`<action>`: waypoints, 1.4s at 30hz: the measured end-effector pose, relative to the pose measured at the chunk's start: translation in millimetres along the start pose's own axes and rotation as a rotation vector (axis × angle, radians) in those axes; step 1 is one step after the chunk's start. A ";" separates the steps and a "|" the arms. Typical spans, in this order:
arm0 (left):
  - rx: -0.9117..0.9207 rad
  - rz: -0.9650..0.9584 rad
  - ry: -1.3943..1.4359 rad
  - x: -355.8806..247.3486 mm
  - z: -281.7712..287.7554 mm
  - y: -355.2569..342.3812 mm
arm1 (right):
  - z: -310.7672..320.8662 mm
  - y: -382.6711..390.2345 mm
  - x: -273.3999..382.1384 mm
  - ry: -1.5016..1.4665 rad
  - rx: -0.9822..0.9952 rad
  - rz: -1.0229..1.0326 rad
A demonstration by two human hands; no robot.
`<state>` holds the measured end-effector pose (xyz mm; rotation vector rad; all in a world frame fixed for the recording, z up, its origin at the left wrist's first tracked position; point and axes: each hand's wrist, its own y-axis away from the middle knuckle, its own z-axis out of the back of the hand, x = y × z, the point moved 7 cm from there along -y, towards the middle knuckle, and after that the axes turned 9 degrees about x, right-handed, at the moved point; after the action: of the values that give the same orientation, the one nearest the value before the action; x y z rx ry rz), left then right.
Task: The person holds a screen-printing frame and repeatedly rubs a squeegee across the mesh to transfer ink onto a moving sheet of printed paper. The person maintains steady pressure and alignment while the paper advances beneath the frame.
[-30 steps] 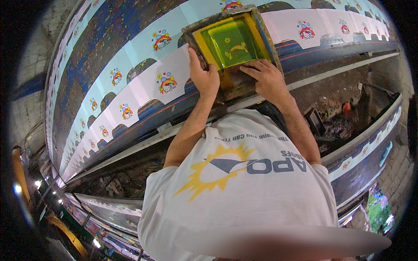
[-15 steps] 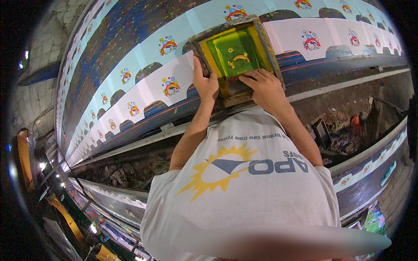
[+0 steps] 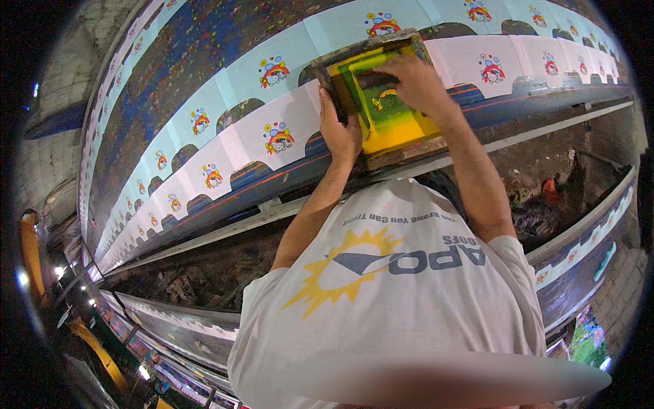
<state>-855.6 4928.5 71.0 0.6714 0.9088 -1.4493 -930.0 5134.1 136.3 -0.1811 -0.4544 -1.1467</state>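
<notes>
A screen-printing frame (image 3: pixel 436 145) with a dark wooden border and green-and-yellow mesh lies over the row of pale pink fabric pieces. My left hand (image 3: pixel 340 135) grips its left side, thumb inside the border and fingers along the outer side. Inside the frame, my right hand (image 3: pixel 417 85) is closed on a dark squeegee (image 3: pixel 373 80) near the far end of the mesh. Bright yellow ink (image 3: pixel 398 136) covers the mesh at the near end. A small rainbow-shaped motif shows in the middle. The fabric directly beneath the frame is hidden.
Pink pieces (image 3: pixel 303 136) and light-blue pieces (image 3: pixel 238 71) with colourful cartoon prints line the long table, curving away both ways. A metal rail (image 3: pixel 531 138) runs along its near edge. Beyond the blue row, the tabletop (image 3: pixel 184 61) is paint-speckled. Another printing table (image 3: pixel 572 273) stands behind me at right.
My right hand has moved the squeegee from the near end of the mesh to the far end. Yellow ink now shows at the near end. My left hand still holds the frame.
</notes>
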 end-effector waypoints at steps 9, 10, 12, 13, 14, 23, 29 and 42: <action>-0.035 -0.099 0.050 -3.5 -0.1 -0.8 | 12.5 -28.9 -1.0 0.036 0.098 -0.021; -0.040 -0.106 0.063 -3.7 0.0 -0.4 | 11.4 -20.8 2.3 0.038 0.082 0.005; -0.046 -0.119 0.057 -3.7 -0.5 0.4 | 5.4 2.5 4.2 -0.005 0.123 -0.011; -0.044 -0.116 0.063 -2.3 -1.4 0.1 | 2.5 17.0 6.4 -0.028 0.143 -0.020; -0.033 -0.122 0.057 -1.5 -2.2 1.5 | -0.1 33.4 11.0 -0.076 0.152 -0.019; -0.046 -0.059 0.014 19.0 -11.7 1.6 | -7.1 104.0 45.4 -0.104 0.089 -0.124; -0.011 0.080 0.080 7.2 -1.0 0.8 | -5.5 106.2 41.8 -0.055 0.041 -0.041; 0.011 -0.105 0.027 -134.0 -144.8 -22.4 | 88.0 168.9 -120.0 -0.102 -0.045 -0.024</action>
<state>-881.3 5121.2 111.3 0.6611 0.9705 -1.5427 -838.9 5335.7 178.0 -0.2749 -0.5227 -1.1756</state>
